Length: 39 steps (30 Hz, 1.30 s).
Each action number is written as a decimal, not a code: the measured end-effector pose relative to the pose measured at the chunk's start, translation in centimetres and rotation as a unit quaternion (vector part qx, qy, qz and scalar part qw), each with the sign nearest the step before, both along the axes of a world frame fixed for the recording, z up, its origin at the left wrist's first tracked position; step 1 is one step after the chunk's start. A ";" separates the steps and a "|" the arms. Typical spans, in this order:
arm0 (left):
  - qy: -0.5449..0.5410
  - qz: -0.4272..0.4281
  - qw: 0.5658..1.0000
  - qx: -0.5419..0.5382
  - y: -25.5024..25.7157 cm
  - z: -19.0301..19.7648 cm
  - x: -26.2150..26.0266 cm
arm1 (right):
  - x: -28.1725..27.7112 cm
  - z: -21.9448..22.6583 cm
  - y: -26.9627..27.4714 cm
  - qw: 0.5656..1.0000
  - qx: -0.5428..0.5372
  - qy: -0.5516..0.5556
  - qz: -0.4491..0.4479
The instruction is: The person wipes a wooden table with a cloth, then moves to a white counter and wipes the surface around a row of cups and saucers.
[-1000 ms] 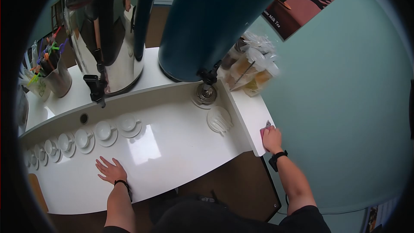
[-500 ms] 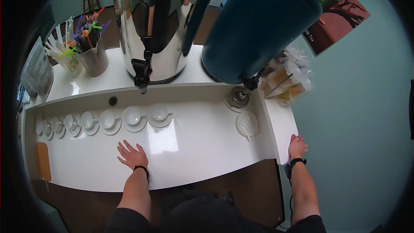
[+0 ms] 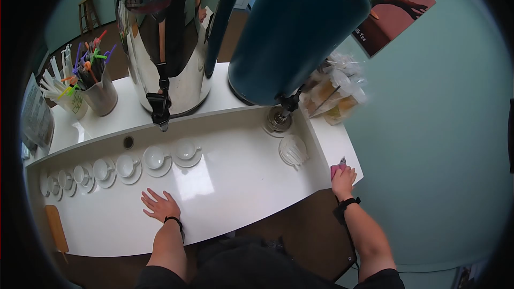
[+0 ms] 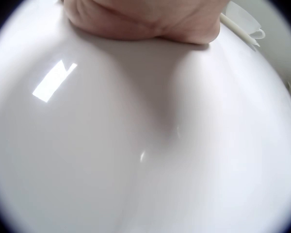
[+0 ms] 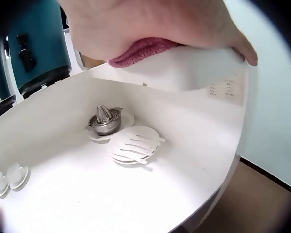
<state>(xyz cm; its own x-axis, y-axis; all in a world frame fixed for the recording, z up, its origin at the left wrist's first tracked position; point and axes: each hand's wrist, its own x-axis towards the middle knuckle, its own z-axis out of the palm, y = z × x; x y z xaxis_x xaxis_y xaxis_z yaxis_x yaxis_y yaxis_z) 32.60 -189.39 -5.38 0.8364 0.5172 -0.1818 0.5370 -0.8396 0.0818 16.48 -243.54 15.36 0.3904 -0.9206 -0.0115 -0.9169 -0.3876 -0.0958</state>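
With fingers spread, my left hand (image 3: 160,206) rests on the white counter (image 3: 241,198). The left wrist view shows the heel of that hand (image 4: 150,22) against the glossy surface. At the far right, my right hand (image 3: 344,183) holds a pink cloth (image 3: 335,170) on top of the raised side ledge (image 3: 334,142). In the right wrist view the cloth (image 5: 140,52) bulges out from under the palm, and most of it is hidden. A row of white cups (image 3: 127,166) on saucers stands beyond my left hand.
A metal citrus juicer (image 3: 279,120) sits on a plate, beside stacked saucers with white spoons (image 3: 293,152). A steel dispenser (image 3: 184,88) and a teal dispenser (image 3: 294,37) stand on the back ledge. Straw holders (image 3: 100,96), bagged items (image 3: 334,91) and a wooden board (image 3: 55,227) lie around.
The head view has swung to and fro. My right hand has slid with the cloth along the side ledge, toward its front end and back a little. My left hand stays on the counter.
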 end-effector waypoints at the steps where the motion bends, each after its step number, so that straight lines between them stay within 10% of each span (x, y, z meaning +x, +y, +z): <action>1: 0.005 0.000 1.000 0.001 0.1 0.0 0.1 | 0.0 0.1 0.3 1.000 -0.005 -0.002 -0.001; 39: 0.014 -0.002 0.998 0.055 0.0 -1.3 -0.1 | 1.0 1.5 2.4 0.999 -0.030 -0.031 -0.028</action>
<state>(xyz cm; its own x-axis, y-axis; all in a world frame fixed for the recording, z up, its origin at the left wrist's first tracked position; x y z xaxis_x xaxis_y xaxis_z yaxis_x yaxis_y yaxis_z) 32.53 -189.35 -6.68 0.8339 0.5318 -0.1477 0.5341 -0.8450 -0.0269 17.49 -241.13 16.84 0.3364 -0.9394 0.0666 -0.9304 -0.3424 -0.1304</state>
